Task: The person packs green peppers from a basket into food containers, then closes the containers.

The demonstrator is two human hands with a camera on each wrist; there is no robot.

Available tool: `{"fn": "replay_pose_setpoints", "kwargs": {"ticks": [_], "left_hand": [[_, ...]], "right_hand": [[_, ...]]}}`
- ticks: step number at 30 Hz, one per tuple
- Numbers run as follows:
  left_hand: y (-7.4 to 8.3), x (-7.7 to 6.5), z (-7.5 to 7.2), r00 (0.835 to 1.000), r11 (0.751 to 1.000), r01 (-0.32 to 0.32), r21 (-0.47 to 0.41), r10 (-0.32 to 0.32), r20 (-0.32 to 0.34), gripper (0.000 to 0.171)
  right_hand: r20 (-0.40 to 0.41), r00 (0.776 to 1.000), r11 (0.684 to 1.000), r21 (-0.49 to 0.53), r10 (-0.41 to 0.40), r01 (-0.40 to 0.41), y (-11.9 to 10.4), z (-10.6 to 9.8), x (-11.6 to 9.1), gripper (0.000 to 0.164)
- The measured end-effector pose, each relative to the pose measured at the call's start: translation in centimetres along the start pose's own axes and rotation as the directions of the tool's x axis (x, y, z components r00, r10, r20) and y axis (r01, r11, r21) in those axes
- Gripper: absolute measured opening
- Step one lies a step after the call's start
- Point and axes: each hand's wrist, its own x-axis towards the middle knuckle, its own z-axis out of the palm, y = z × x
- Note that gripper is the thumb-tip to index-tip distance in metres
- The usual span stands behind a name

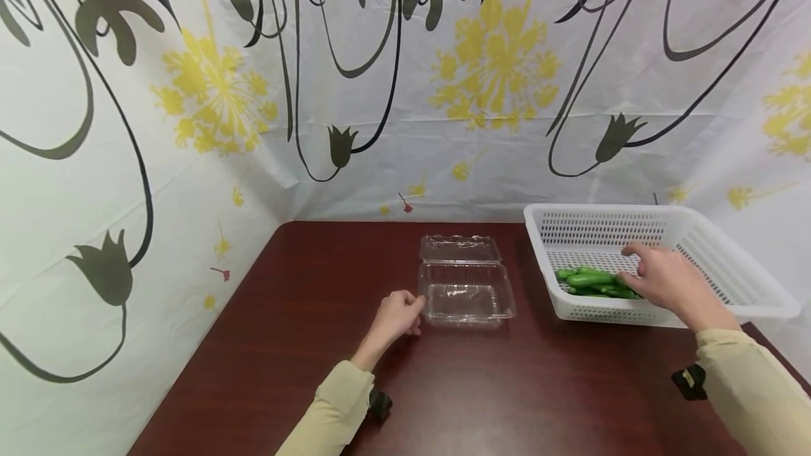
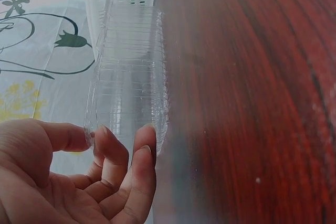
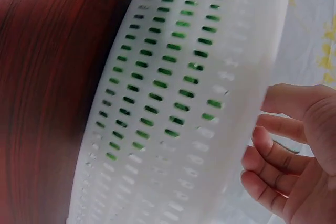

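Note:
A clear plastic clamshell container [image 1: 465,301] lies on the table with its lid folded back, away from me. My left hand [image 1: 395,315] grips its near left edge between thumb and curled fingers; the left wrist view shows the container's ribbed side [image 2: 128,77] beyond the fingertips. Over the white basket [image 1: 614,312], my right hand [image 1: 671,280] reaches in with thumb and index finger apart. Long green peppers [image 1: 592,279] lie in the basket's near left part, by the thumb. In the right wrist view, the basket wall [image 3: 173,77] partly hides the right fingertips.
The dark red wooden table [image 1: 317,287] carries both containers, the basket at its right side. A white cloth [image 1: 405,90] with flower patterns hangs behind and at the sides. Each wrist wears a small dark device.

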Motion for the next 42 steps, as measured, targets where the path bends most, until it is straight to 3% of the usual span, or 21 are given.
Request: {"fn": "replay_pose_setpoints", "kwargs": {"ticks": [17,30,42], "left_hand": [[-0.1,-0.4,0.2,1.0,1.0,-0.009,-0.006,0.009,0.01,0.027],[-0.2,-0.3,0.2,1.0,1.0,-0.007,-0.009,0.007,0.015,0.027],[0.0,-0.1,0.0,1.0,1.0,-0.01,-0.024,0.01,0.015,0.027]], "right_hand": [[0.149,0.988,0.998,0.036,0.041,-0.047,2.3,1.1,0.0,0.051],[0.072,0.996,0.998,0.05,-0.044,0.041,2.6,2.5,0.3,0.029],[0.234,0.97,0.996,0.082,-0.061,0.043,2.7,2.2,1.8,0.024]]}}
